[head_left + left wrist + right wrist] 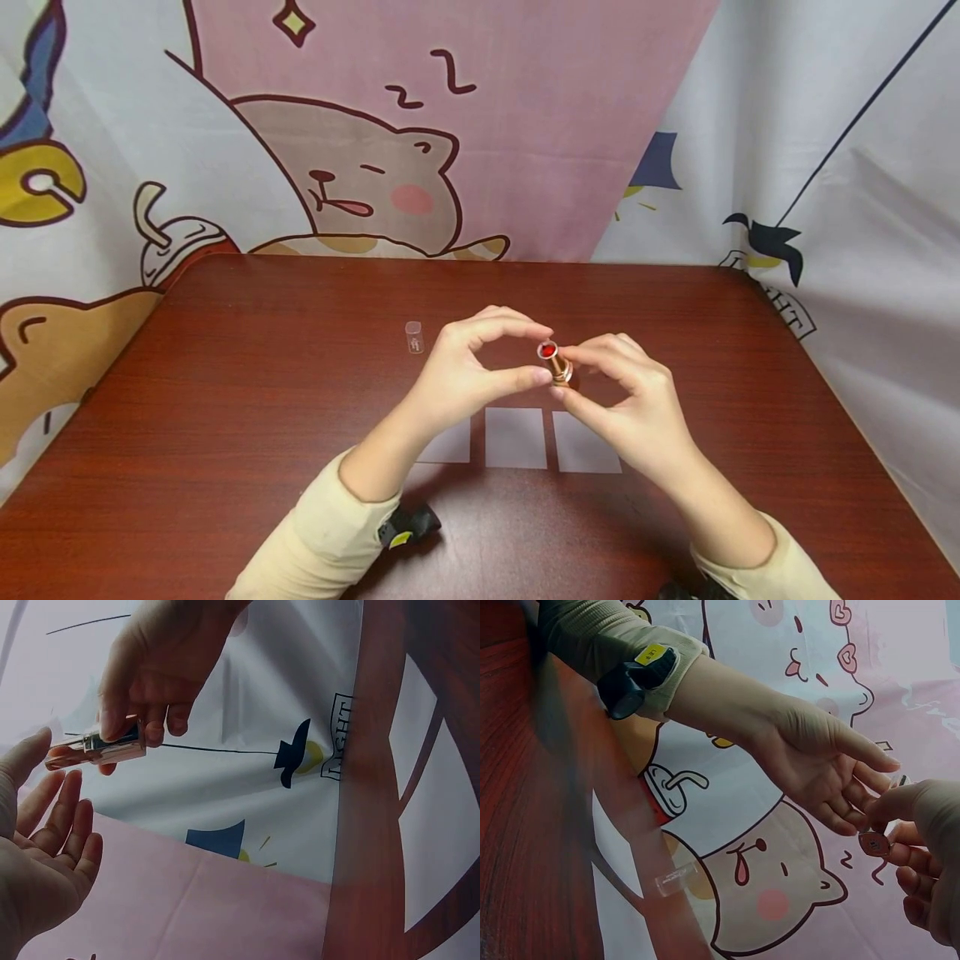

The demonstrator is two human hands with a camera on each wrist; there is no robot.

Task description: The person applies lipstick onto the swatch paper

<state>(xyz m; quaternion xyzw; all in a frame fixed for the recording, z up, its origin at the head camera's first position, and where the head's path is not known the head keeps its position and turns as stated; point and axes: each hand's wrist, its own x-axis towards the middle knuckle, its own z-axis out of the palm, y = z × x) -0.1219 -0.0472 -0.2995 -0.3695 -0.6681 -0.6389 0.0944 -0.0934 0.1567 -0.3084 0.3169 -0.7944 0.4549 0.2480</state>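
Observation:
A lipstick (557, 365) in a gold tube is held above the table, uncapped, its red tip showing at the upper end. My right hand (637, 400) pinches its base between thumb and fingers. From the other side, my left hand (465, 371) has its thumb and index finger around the upper part of the tube. The left wrist view shows the lipstick (97, 746) on its side between both hands. In the right wrist view, the base end of the lipstick (875, 844) shows between the fingers.
A clear cap (415, 337) stands on the brown table (262, 375), left of the hands. Three white paper squares (516, 437) lie in a row beneath the hands. A cartoon-printed curtain (540, 125) hangs behind the table.

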